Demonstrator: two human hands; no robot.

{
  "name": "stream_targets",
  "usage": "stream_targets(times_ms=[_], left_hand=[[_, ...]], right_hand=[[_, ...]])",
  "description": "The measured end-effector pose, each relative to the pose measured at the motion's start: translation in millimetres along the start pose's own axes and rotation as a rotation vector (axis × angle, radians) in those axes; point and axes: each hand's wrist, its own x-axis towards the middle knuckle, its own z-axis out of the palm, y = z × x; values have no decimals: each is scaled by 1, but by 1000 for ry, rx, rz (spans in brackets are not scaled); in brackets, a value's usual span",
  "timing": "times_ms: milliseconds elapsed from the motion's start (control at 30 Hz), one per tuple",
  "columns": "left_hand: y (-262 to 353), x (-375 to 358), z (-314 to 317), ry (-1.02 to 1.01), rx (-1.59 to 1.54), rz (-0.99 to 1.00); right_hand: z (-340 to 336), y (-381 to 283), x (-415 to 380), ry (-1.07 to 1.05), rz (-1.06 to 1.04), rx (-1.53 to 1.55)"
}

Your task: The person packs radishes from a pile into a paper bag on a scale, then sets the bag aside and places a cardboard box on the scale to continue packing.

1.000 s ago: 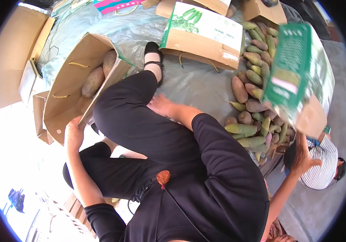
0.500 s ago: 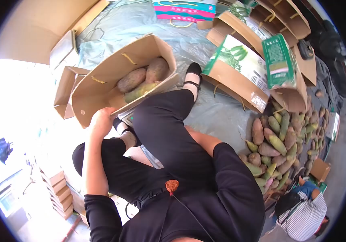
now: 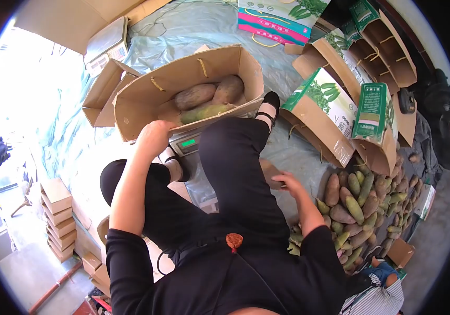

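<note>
A cardboard carton with yellow cord handles lies open in front of me. Inside are two soil-brown radishes and a green one. My left hand has its fingers closed over the carton's near edge. Just under that edge shows a scale with a lit green display. Beside my right knee, my right hand pinches a flat brown piece that looks like cardboard; my leg partly hides it. A pile of green and brown radishes lies to the right of this hand.
Printed green-and-white cartons stand at the right, with more open cartons behind. A second scale is at the back left. Small boxes are stacked at left. A person in a striped shirt is at lower right.
My right hand has come out from behind my leg, now with the brown piece in it. My left hand stays on the carton edge. The view has shifted, revealing the scale's display.
</note>
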Motion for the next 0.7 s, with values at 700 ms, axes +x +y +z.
stream_targets(times_ms=[700], left_hand=[[-11,-4,12,48,75,129]], right_hand=[[141,-332,-92,-149,-787,-552]])
